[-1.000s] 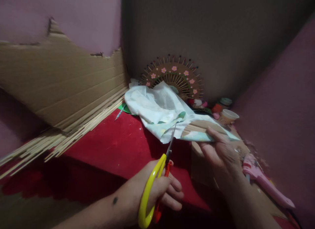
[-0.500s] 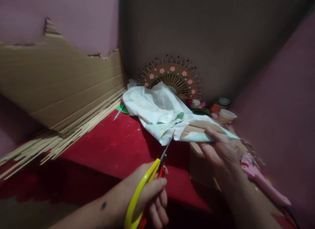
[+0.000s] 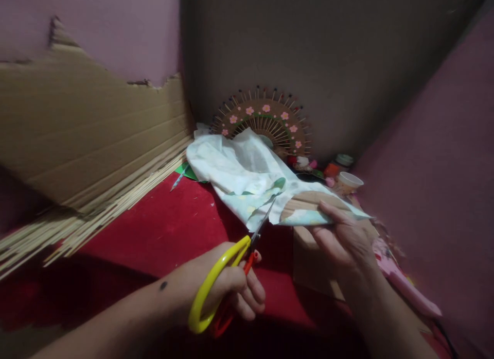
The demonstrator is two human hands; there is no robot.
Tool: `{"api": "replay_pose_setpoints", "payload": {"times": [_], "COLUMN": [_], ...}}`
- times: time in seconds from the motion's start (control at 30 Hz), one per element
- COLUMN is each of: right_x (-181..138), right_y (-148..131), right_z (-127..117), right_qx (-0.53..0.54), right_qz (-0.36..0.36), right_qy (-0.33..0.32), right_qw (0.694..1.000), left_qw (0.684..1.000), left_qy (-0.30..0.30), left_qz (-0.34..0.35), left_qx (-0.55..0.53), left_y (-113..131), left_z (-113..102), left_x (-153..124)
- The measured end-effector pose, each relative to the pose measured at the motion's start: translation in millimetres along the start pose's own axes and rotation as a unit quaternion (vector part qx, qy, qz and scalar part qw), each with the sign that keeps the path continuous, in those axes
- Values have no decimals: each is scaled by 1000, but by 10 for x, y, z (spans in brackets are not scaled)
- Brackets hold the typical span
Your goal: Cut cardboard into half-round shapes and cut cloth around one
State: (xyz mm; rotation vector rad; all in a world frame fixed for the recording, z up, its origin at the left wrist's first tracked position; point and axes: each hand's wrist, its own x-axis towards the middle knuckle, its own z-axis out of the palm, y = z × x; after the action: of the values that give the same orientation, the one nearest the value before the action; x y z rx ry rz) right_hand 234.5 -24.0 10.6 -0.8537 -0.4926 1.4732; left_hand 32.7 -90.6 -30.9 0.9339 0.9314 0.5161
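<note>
My left hand (image 3: 231, 287) is closed around scissors (image 3: 219, 276) with one yellow and one red handle loop. Their blades reach up into the edge of a pale blue-white patterned fabric (image 3: 231, 168), beside a slit in it. On the right, my right hand (image 3: 343, 240) pinches the fabric together with a piece of brown cardboard (image 3: 309, 202) that lies on it, thumb on top and the other fingers mostly beneath. The fabric spreads crumpled over the red-covered table, away from my hands.
Thin wooden sticks (image 3: 127, 204) lie along a torn cardboard sheet (image 3: 116, 137) at left. A flower-decorated fan (image 3: 266, 112) stands behind the fabric. To the right are a small cup (image 3: 349, 182) and a pink glue gun (image 3: 405, 279). A cardboard box (image 3: 312, 256) sits under my right hand.
The scissors have moved up and further into the fabric, and their handles have spread apart. My right hand keeps its hold on the fabric and cardboard. The view has shifted slightly.
</note>
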Motion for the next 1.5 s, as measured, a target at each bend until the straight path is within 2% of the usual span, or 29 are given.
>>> {"api": "replay_pose_setpoints", "payload": {"times": [0.17, 0.27, 0.43, 0.53, 0.6, 0.77, 0.9, 1.1, 1.23, 1.37, 1.5], "right_x": [-15, 5, 37, 39, 35, 18, 13, 59, 82, 110, 163], "right_y": [-11, -13, -29, -45, -54, -68, -70, -84, -102, -121, -163], "right_z": [-4, -31, -21, 3, 7, -6, -3, -7, -5, 11, 40], "right_qx": [-2, 2, 13, 6, 10, 14, 10, 19, 24, 32, 33], "right_qz": [-3, -6, -1, 8, 6, -17, -6, 2, -21, -20, -28], "right_qy": [4, 4, 5, 7, 15, 16, 14, 38, 30, 36, 44], "right_qw": [1000, 1000, 1000, 1000, 1000, 1000, 1000, 999, 999, 999, 998], "left_qw": [999, 998, 995, 993, 991, 990, 986, 982, 982, 981, 970], "left_qy": [-41, -40, -59, -52, -51, -76, -90, -43, -45, -16, -17], "left_qz": [18, 23, -9, 28, 47, 19, 57, 48, 67, 72, 91], "left_qx": [28, 42, 80, 101, 116, 115, 131, 177, 169, 181, 223], "left_y": [36, 57, 92, 131, 166, 229, 277, 379, 377, 359, 331], "left_z": [-55, -65, -111, -170, -207, -270, -284, -240, -246, -296, -399], "left_x": [40, 18, -57, -60, -25, 129, 204, 206, 196, 239, 351]}}
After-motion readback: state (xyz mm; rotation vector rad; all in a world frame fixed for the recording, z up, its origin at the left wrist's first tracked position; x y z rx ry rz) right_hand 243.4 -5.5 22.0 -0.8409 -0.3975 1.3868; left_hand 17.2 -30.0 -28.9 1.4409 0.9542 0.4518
